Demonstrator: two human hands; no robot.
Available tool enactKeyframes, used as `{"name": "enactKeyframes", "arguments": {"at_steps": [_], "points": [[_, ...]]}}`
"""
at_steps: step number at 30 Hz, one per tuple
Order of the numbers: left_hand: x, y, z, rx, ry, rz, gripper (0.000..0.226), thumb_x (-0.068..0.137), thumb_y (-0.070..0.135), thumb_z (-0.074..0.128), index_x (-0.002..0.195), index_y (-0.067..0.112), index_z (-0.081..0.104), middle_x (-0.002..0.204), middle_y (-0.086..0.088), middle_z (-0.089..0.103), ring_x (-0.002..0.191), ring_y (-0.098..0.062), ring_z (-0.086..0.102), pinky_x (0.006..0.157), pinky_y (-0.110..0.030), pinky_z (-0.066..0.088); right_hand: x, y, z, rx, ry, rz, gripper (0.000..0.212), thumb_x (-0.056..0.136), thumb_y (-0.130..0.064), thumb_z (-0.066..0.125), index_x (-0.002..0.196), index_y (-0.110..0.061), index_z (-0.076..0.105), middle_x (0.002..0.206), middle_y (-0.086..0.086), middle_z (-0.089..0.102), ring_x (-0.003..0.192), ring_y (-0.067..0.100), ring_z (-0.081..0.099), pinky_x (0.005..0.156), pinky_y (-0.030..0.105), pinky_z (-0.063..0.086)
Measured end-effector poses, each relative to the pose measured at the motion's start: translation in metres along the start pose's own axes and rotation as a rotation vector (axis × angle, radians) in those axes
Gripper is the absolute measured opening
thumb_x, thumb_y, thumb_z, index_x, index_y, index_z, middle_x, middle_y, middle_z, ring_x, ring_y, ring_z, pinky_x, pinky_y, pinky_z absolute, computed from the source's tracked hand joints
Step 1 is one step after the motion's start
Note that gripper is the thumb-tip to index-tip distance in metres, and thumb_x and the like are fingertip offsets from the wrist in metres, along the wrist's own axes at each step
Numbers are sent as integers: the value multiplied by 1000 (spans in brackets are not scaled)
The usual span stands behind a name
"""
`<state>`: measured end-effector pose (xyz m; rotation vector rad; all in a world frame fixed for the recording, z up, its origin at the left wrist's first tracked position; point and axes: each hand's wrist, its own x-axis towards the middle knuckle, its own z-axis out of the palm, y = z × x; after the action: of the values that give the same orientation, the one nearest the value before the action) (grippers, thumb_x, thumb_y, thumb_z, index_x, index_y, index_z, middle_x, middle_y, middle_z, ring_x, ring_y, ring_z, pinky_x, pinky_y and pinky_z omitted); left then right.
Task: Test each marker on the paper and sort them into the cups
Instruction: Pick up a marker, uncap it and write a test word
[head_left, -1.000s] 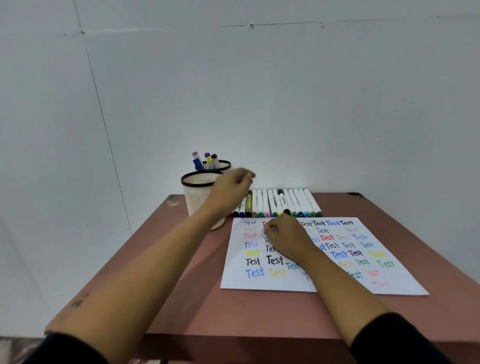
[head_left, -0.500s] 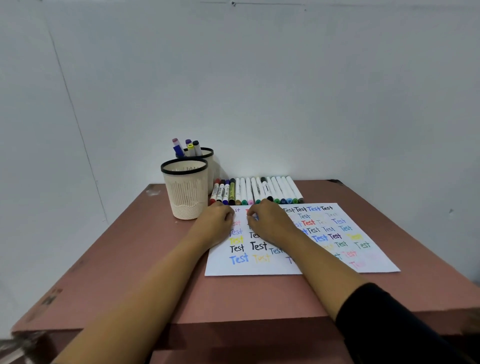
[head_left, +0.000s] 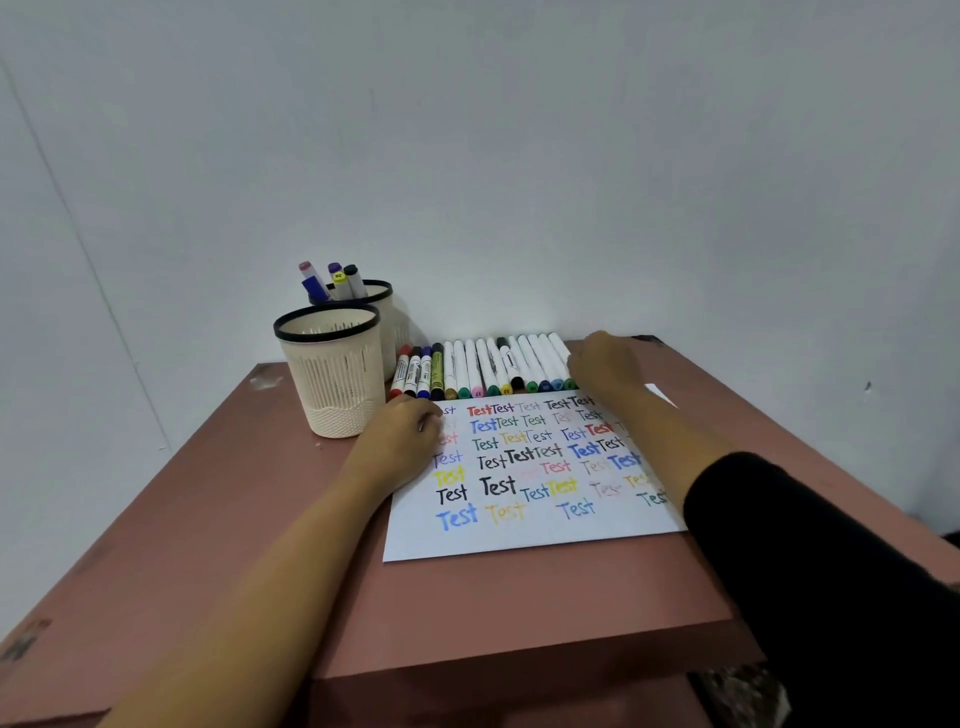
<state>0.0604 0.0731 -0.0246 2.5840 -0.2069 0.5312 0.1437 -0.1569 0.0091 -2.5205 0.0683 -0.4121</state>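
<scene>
The grip of the right hand (head_left: 602, 364) at the end of the marker row (head_left: 488, 369) cannot be told, the paper (head_left: 519, 535) is pressed by the loosely curled, empty left hand (head_left: 408, 441), and neighbouring markers could be knocked rolling.

"Test" many times over in assorted colours on the paper (head_left: 519, 535)

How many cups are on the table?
2. Front cup stands left of the paper, by its far corner. The rear cup stands just behind it, partly hidden, holding markers. No other cup shows.
</scene>
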Motion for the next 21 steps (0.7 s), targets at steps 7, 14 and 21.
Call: {"name": "enactKeyframes", "arguments": {"at_steps": [7, 14, 21], "points": [[2, 0, 2, -12, 10, 10, 26, 93, 12, 46, 108, 6, 66, 110, -12, 61, 100, -22, 54, 71, -18, 28, 15, 9, -1, -175, -130, 43, 29, 87, -6, 48, 63, -14, 33, 61, 1, 40, 52, 12, 36, 44, 25, 23], [2, -1, 1, 0, -4, 14, 27, 94, 16, 46, 112, 8, 65, 112, -10, 61, 100, -20, 54, 73, -18, 30, 16, 7, 13, -134, -59, 81, 31, 87, -3, 48, 59, -12, 36, 60, 2, 41, 53, 15, 37, 45, 26, 24], [1, 1, 0, -13, 4, 7, 29, 95, 16, 43, 116, 10, 63, 116, -9, 61, 104, -20, 54, 77, -21, 33, 8, 2, 5, -5, 138, 111, 19, 92, -6, 45, 72, -8, 47, 76, 6, 53, 69, 22, 50, 52, 27, 31]]}}
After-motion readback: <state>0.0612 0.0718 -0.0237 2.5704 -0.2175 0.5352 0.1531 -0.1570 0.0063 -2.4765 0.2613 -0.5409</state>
